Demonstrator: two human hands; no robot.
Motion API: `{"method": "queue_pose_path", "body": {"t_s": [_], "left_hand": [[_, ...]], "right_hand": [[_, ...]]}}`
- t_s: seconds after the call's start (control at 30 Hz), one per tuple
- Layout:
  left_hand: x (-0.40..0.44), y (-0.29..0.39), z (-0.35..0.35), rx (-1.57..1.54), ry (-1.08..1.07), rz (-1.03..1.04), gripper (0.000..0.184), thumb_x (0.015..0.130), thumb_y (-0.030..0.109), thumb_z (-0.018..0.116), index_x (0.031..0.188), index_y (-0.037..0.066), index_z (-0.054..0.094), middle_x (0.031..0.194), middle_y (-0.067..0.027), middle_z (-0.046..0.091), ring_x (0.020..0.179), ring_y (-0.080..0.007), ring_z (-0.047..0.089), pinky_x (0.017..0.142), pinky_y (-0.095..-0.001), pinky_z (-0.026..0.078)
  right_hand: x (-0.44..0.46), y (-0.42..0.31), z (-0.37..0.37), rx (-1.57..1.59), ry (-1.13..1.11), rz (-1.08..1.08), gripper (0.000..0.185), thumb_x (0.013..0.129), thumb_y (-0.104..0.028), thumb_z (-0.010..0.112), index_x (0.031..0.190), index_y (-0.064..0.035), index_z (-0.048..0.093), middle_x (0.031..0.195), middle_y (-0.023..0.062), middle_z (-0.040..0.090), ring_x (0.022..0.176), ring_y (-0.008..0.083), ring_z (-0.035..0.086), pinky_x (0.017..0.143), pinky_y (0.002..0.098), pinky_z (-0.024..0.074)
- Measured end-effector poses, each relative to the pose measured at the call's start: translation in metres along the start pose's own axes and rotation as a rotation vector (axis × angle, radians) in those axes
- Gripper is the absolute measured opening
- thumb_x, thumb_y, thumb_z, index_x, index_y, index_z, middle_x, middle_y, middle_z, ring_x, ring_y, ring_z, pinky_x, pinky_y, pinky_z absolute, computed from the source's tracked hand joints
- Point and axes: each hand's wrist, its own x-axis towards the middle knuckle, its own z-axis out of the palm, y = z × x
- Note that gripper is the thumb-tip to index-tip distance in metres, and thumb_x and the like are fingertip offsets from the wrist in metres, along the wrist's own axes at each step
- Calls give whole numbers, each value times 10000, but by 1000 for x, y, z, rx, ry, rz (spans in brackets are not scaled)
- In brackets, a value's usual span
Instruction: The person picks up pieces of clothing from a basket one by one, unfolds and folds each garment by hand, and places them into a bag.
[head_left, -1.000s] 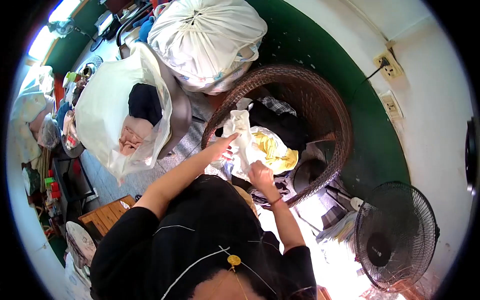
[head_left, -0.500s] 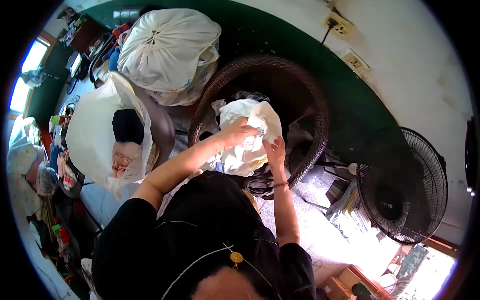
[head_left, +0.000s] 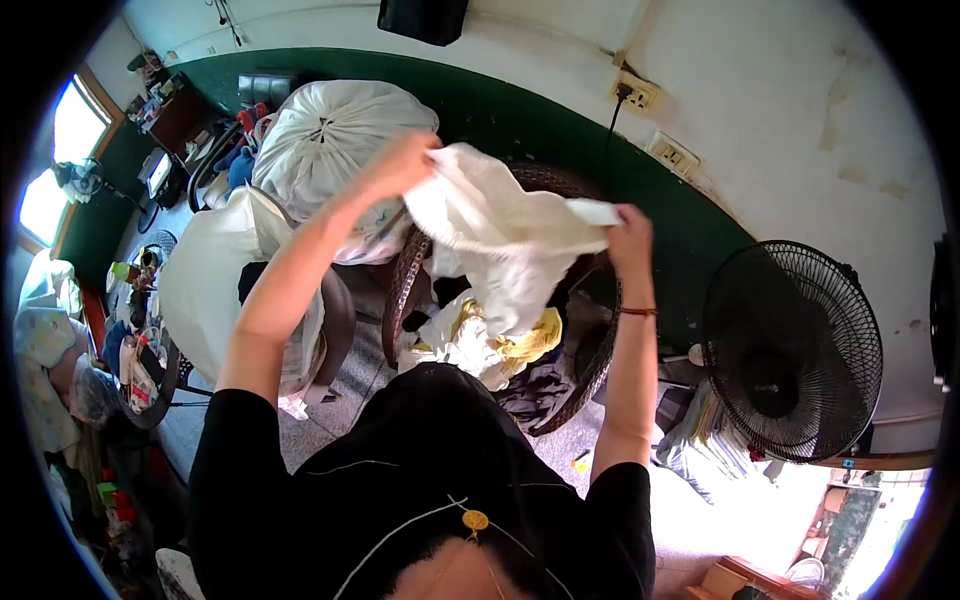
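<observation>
A white cloth is spread in the air between my two hands, its lower part hanging down. My left hand is closed on its upper left corner. On the right, my right hand grips the other corner, a red band on the wrist. Below the cloth stands a brown wicker basket, partly hidden by it. Inside lie a yellow cloth, some white fabric and dark clothes.
A large tied white bundle stands at the back left. Nearer is an open white bag, partly behind my left forearm. A black fan stands at the right, beside stacked cloth or paper. Sockets are on the wall.
My hands have lifted the white cloth up from over the basket and moved apart, stretching it out. The yellow cloth shows again beneath. The view has tilted upward.
</observation>
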Motion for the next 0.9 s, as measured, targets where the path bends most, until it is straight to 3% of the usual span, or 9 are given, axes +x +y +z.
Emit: {"method": "queue_pose_path", "body": {"t_s": [0.07,0.13,0.2,0.3,0.4,0.63,0.73,0.8,0.9], "left_hand": [[6,-11,-16,99,166,14,212,671,58,568,865,-18,601,775,-186,617,744,-281,615,665,-340,472],[11,-17,-15,195,327,26,241,664,40,562,898,-7,599,813,-190,620,777,-303,611,690,-342,470],[11,-34,7,506,-53,15,211,662,57,554,859,6,611,823,-194,609,787,-352,587,704,-378,456],[27,-39,-16,370,-60,25,200,666,89,570,843,10,618,827,-190,607,791,-344,579,689,-378,448],[32,-9,-28,287,20,106,199,658,88,584,836,4,615,821,-180,614,764,-325,590,657,-369,451],[47,23,-56,322,-140,-62,234,628,13,502,828,-10,622,706,-172,614,606,-259,613,551,-358,472],[52,36,-53,-40,-193,-121,155,630,16,510,755,-43,581,576,-123,528,469,-175,520,400,-313,385],[48,63,-48,-67,-257,-97,122,626,35,495,667,-69,545,516,-105,473,454,-176,494,377,-318,352],[49,78,-28,-55,-281,-61,154,610,61,487,576,-89,501,503,-138,459,434,-205,477,384,-350,339]], "right_hand": [[7,-34,-18,46,293,-124,255,665,27,530,909,-7,592,805,180,616,758,252,612,673,319,467],[3,-49,7,-361,499,-559,288,672,18,498,948,-10,574,826,190,609,789,314,599,705,370,467],[6,-28,11,-772,-486,-197,251,686,-145,517,886,-48,634,815,186,606,838,326,578,745,391,457],[33,-41,-41,-466,-332,85,243,660,-128,499,838,-73,656,756,179,613,736,330,595,698,391,460],[48,-54,-47,-645,-212,-106,273,656,-97,451,844,-43,640,730,172,616,674,323,600,654,360,468],[55,-84,-51,-562,-357,233,287,656,-90,429,839,-16,637,784,172,624,774,316,596,669,375,462],[52,-80,-43,-821,-353,110,275,663,-91,445,861,-12,620,816,156,611,796,299,585,675,378,456],[39,-73,-19,-799,-68,-409,239,668,-108,523,879,-18,590,857,141,573,821,303,557,703,388,448],[-12,-125,41,-259,2,-752,304,626,-132,644,887,-4,553,921,147,539,866,312,528,729,402,441]]}}
